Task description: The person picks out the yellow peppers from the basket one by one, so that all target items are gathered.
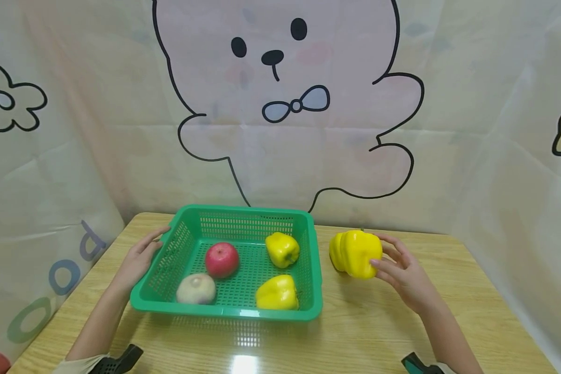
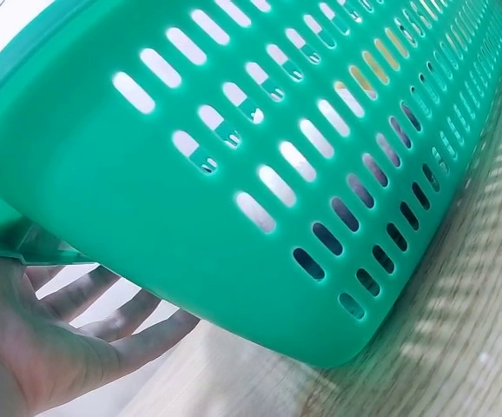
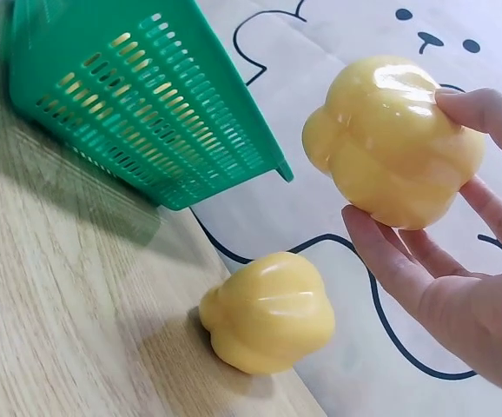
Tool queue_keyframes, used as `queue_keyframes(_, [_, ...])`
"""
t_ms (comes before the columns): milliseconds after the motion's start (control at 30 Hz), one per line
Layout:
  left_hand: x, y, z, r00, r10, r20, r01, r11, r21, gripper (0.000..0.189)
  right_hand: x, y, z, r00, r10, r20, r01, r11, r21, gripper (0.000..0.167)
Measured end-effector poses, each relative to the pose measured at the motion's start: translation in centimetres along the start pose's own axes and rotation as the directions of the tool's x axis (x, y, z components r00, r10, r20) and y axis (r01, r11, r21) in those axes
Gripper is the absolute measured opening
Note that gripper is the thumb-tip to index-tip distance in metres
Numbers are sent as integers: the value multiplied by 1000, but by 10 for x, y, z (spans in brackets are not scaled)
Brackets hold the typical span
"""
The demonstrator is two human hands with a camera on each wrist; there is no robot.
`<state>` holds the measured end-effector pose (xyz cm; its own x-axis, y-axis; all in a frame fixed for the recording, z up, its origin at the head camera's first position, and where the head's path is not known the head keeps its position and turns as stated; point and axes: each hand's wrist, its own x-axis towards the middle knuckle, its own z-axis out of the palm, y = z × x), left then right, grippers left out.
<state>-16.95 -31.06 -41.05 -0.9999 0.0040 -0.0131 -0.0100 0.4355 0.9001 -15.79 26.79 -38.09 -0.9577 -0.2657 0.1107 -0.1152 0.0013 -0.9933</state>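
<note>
A glossy yellow bell pepper (image 1: 363,253) is in my right hand (image 1: 409,275), pinched between thumb and fingers to the right of the green basket (image 1: 224,312). The right wrist view shows this held pepper (image 3: 399,143) raised above another yellow bell pepper (image 3: 273,317), which lies on the table. In the head view the held one partly covers that second pepper. My left hand (image 1: 140,259) touches the basket's left rim with fairly straight fingers. The left wrist view has these fingers (image 2: 134,317) extended beneath the rim; the thumb is mostly hidden there.
Inside the basket are a red apple-like fruit (image 1: 222,259), a pale round vegetable (image 1: 196,289) and two yellow bell peppers, one at the back (image 1: 282,250) and one in front (image 1: 278,293). A printed cloth (image 1: 346,156) hangs behind the wooden table (image 1: 378,332).
</note>
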Motion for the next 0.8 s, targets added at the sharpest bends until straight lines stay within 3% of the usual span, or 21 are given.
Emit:
queue_keyframes(167, [-1,2,1,1000,1,-9,0,1000,27,57,-1,-1,-8,1000,-14,-23,14,1000,10,47])
queue_keyframes(400, [-1,2,-1,1000,9,-1,-9,1000,-12,57,-2,-3,-19,997,-7,-72,8,1000,4,46])
queue_keyframes(800, [-2,3,-2,1000,-17,16,17,1000,-5,57,-6,-5,-39,991,8,-137,-5,1000,28,46])
